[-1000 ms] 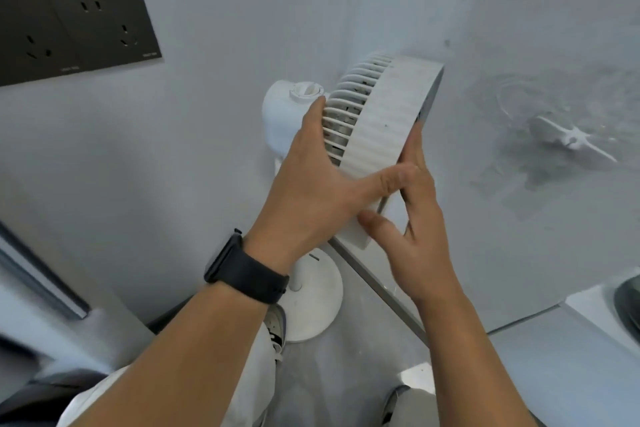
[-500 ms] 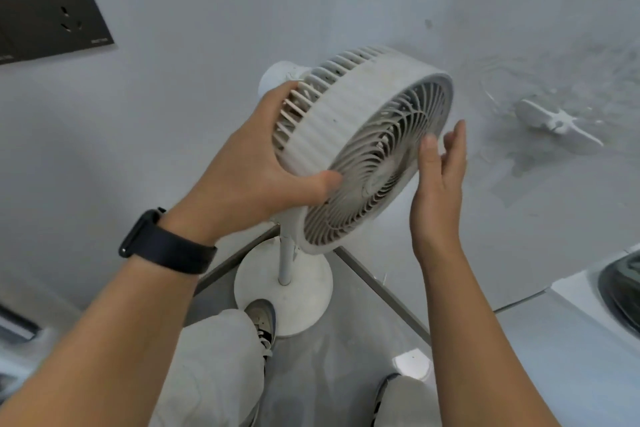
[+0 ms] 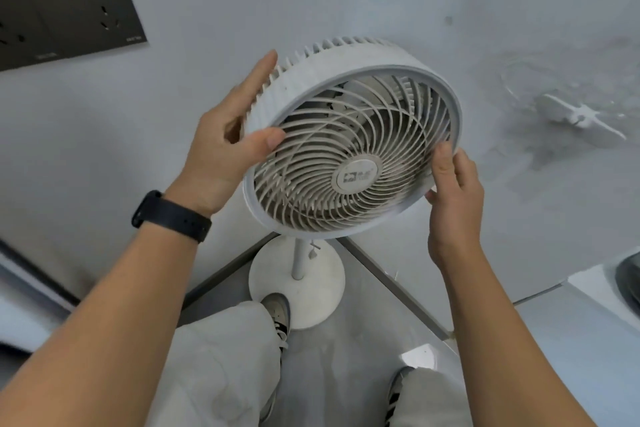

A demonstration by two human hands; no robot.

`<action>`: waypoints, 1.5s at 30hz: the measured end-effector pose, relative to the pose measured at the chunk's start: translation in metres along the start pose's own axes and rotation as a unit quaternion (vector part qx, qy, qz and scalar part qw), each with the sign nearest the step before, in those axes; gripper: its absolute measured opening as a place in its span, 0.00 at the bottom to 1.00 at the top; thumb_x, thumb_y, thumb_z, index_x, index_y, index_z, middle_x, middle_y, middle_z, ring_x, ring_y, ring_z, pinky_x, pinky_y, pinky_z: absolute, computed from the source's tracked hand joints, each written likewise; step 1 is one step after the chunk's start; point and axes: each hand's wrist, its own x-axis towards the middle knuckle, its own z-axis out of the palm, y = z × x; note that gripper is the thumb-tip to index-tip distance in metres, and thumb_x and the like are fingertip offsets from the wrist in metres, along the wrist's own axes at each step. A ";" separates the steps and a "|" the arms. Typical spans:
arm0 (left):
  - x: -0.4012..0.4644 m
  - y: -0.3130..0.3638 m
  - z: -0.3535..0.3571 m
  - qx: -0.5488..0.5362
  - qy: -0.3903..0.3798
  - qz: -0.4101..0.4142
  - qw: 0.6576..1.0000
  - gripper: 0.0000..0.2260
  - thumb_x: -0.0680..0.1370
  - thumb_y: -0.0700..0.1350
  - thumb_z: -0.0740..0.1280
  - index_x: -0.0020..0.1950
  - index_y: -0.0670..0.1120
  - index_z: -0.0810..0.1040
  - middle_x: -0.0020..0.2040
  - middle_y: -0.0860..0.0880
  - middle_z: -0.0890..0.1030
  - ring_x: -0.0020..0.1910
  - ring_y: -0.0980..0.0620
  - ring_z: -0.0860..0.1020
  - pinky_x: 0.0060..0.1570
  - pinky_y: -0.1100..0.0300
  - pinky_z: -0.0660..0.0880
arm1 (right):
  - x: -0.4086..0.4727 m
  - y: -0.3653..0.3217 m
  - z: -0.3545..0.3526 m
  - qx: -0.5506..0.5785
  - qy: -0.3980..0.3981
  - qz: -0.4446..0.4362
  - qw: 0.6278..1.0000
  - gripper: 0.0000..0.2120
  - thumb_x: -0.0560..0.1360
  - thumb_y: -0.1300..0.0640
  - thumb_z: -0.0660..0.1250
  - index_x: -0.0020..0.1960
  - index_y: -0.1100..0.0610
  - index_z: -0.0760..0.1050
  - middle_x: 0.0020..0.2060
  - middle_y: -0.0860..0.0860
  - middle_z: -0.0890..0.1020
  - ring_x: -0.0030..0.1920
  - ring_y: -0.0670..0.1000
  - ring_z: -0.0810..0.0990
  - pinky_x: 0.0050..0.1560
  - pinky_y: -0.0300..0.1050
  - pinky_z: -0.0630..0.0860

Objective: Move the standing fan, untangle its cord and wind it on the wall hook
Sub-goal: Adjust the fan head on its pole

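single head cam, worn, wide-angle; looks forward and steeply down into a wall corner; close on the fan head at arm's reach; floor and shoes at bottom

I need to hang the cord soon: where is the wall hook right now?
In the head view, the white wall hook is on the wall at upper right, right of the fan head and above the right hand.
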 end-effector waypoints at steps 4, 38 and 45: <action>-0.028 0.003 0.011 0.060 0.170 0.024 0.983 0.21 0.79 0.53 0.69 0.72 0.58 0.72 0.72 0.53 0.73 0.74 0.59 0.71 0.73 0.62 0.69 | -0.015 -0.013 0.010 -0.013 0.008 -0.005 1.000 0.11 0.82 0.37 0.61 0.45 0.41 0.73 0.50 0.47 0.74 0.47 0.41 0.75 0.55 0.42 0.73; -0.030 -0.035 0.009 0.048 0.396 -0.088 0.913 0.16 0.87 0.53 0.55 0.52 0.47 0.80 0.45 0.55 0.82 0.46 0.62 0.79 0.49 0.64 0.76 | -0.066 -0.005 0.023 -0.119 -0.010 -0.097 0.988 0.20 0.87 0.48 0.54 0.76 0.50 0.69 0.60 0.44 0.73 0.61 0.34 0.71 0.64 0.33 0.70; -0.061 -0.025 0.028 0.141 0.414 -0.093 0.895 0.22 0.85 0.54 0.59 0.74 0.41 0.70 0.67 0.41 0.74 0.67 0.47 0.71 0.66 0.64 0.69 | -0.079 -0.011 0.013 -0.137 -0.043 -0.088 0.986 0.20 0.86 0.48 0.55 0.77 0.51 0.69 0.63 0.47 0.74 0.59 0.25 0.68 0.56 0.19 0.63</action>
